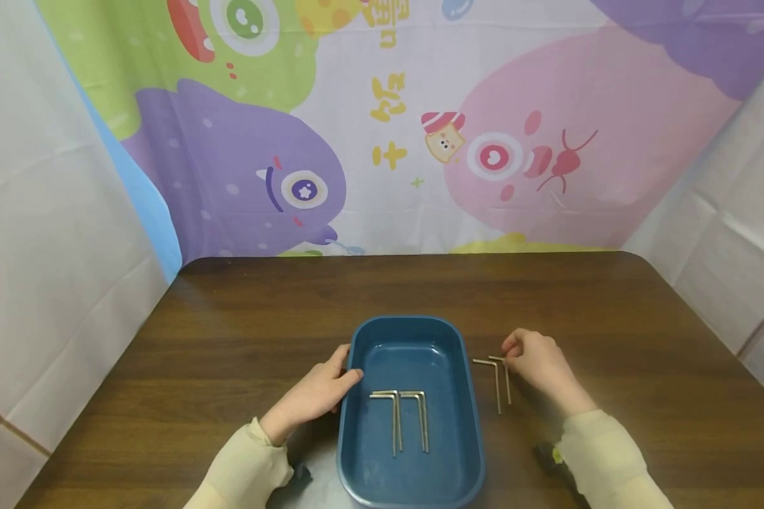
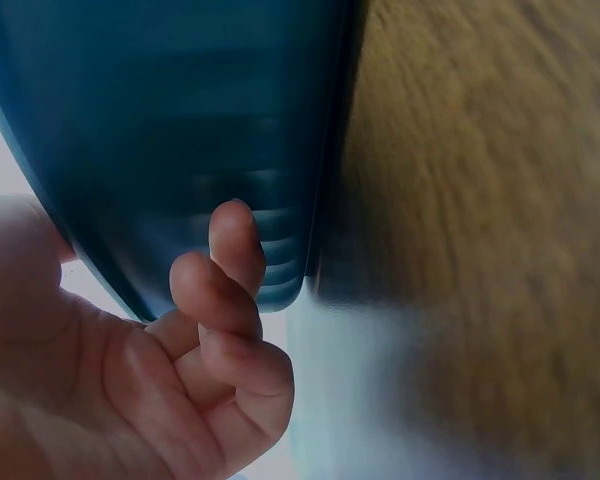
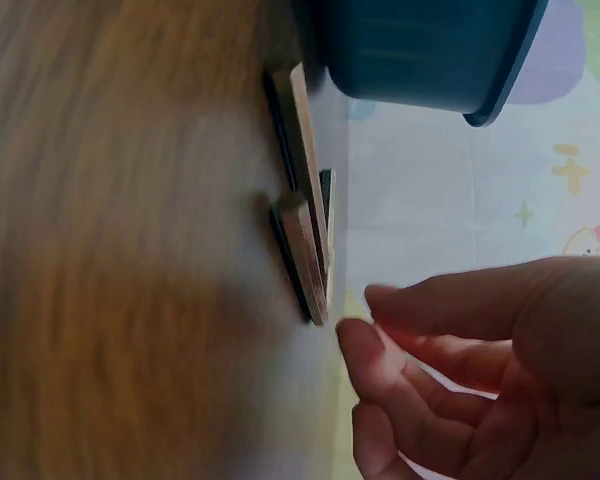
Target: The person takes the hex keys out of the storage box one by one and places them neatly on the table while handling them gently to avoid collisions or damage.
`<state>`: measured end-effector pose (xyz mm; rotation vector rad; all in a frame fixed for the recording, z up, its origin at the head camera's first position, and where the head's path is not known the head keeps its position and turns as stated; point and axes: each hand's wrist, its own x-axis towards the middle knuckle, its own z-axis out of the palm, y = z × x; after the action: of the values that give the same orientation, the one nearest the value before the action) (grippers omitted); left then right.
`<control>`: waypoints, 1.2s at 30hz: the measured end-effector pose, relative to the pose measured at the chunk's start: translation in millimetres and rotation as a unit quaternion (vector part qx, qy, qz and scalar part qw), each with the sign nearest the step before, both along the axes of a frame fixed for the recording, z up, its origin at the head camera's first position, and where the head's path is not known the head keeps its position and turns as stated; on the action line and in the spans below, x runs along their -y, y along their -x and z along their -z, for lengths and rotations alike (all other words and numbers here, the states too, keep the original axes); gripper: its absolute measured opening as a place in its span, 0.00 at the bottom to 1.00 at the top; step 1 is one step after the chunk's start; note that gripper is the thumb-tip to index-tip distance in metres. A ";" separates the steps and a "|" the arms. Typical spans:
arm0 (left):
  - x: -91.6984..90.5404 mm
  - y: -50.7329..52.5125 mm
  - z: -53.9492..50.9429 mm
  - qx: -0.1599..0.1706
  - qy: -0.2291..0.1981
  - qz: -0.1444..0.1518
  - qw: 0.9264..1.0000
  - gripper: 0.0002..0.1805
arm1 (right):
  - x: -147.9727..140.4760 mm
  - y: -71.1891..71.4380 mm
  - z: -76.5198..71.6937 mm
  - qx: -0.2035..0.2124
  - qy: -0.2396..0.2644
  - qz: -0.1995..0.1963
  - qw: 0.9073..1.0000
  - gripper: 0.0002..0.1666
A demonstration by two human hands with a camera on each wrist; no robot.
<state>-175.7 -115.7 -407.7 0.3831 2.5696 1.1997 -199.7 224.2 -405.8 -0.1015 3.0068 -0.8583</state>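
Observation:
A deep blue plastic tray [image 1: 410,474] with rounded corners stands on the table. Several L-shaped metal hex keys [image 1: 395,424] lie inside it, side by side in two groups. My left hand [image 1: 315,390] holds the tray's left side, thumb over the rim and fingers against the outer wall [image 2: 130,120]. To the right of the tray, two more hex keys [image 1: 498,389] lie close together on the table. My right hand [image 1: 540,362] hovers at their bent ends. In the right wrist view, its thumb and fingertips stand just apart from the keys [image 3: 305,230], with nothing visible between them.
The dark wooden table [image 1: 261,297] runs back to a hanging cloth [image 1: 382,212] printed with cartoon monsters. Pale cloth sheets [image 1: 57,212] hang at both sides. A dark strap [image 1: 550,456] shows beside the right sleeve.

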 end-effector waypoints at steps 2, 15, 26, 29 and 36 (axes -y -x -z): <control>0.1 0.2 0.2 0.001 -0.001 0.000 1.000 0.26 | 1.2 -1.0 -2.7 -0.009 -0.006 -0.001 1.000 0.07; 0.7 -0.2 0.0 -0.002 0.005 -0.003 1.000 0.26 | 26.6 -17.0 -29.1 -0.091 0.007 -0.035 0.995 0.04; -1.3 -0.8 -0.3 -0.001 0.002 -0.009 1.000 0.26 | 50.0 -34.0 -40.3 -0.124 0.002 -0.071 0.990 0.03; -1.5 -0.8 -0.5 -0.002 0.004 -0.008 1.000 0.26 | 55.2 -36.5 -41.8 -0.120 0.001 -0.066 0.991 0.03; -0.7 -0.5 -0.2 -0.003 0.008 -0.008 1.000 0.26 | 67.4 -44.1 -42.7 -0.115 0.015 -0.065 0.991 0.08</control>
<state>-175.1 -115.0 -407.5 0.3626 2.5907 1.1838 -155.6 156.7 -363.1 -0.4198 3.1513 -0.9401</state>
